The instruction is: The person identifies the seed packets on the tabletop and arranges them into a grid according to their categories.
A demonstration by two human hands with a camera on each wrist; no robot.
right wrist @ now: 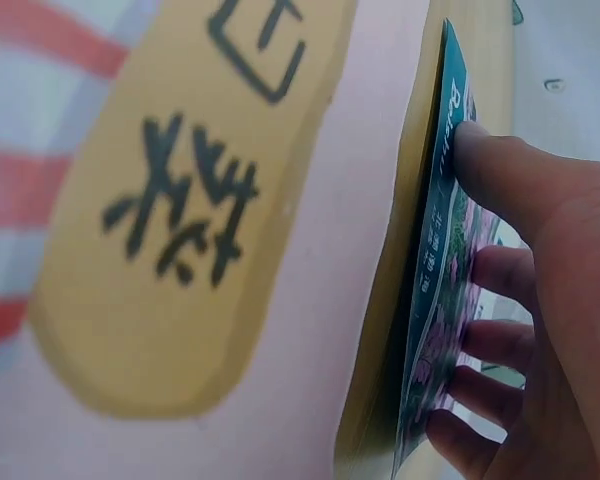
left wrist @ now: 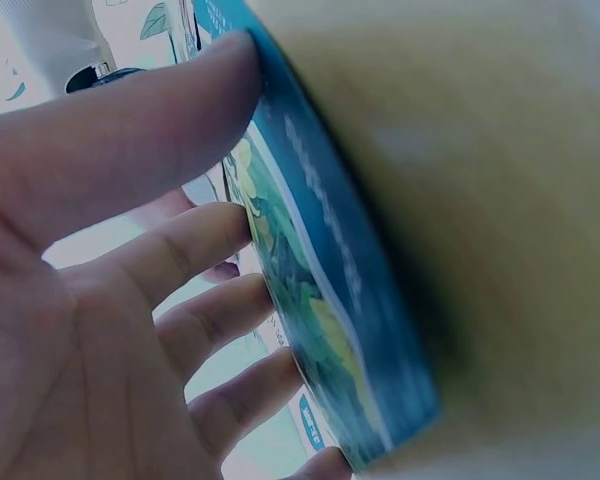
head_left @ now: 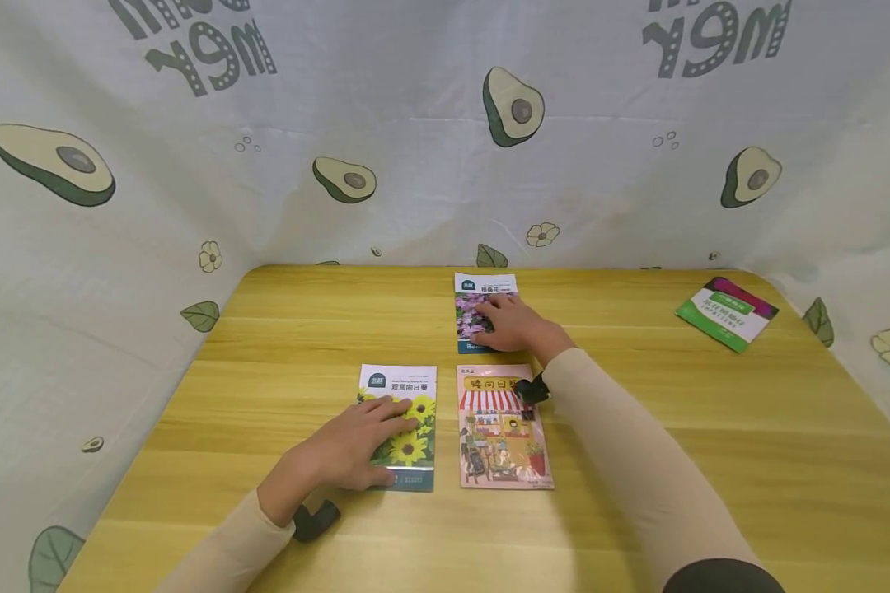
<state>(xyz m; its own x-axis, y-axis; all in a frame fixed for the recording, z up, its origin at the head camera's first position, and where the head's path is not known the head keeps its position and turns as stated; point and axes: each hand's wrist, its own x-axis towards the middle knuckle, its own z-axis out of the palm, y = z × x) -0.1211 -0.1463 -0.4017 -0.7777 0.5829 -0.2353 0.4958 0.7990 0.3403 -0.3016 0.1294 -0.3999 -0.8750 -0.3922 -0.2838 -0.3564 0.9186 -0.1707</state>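
My left hand (head_left: pixel 354 441) rests on a seed packet with yellow flowers (head_left: pixel 408 449), fingers spread over its left half. In the left wrist view, the thumb and fingertips touch the face of that packet (left wrist: pixel 315 260) near its blue-green end. Farther out, my right hand (head_left: pixel 517 325) lies on the right part of a packet with purple flowers (head_left: pixel 467 317), partly hiding it. In the right wrist view, thumb and fingertips press on its printed face (right wrist: pixel 438 270). A pink packet with a shopfront picture (head_left: pixel 500 453) lies flat below the right wrist.
A green, white and purple packet (head_left: pixel 727 313) lies slanted near the far right corner of the wooden table (head_left: pixel 282 329). Behind and beside the table hangs a white cloth (head_left: pixel 430 189) printed with avocados. Dark straps (head_left: pixel 315 520) show at the wrists.
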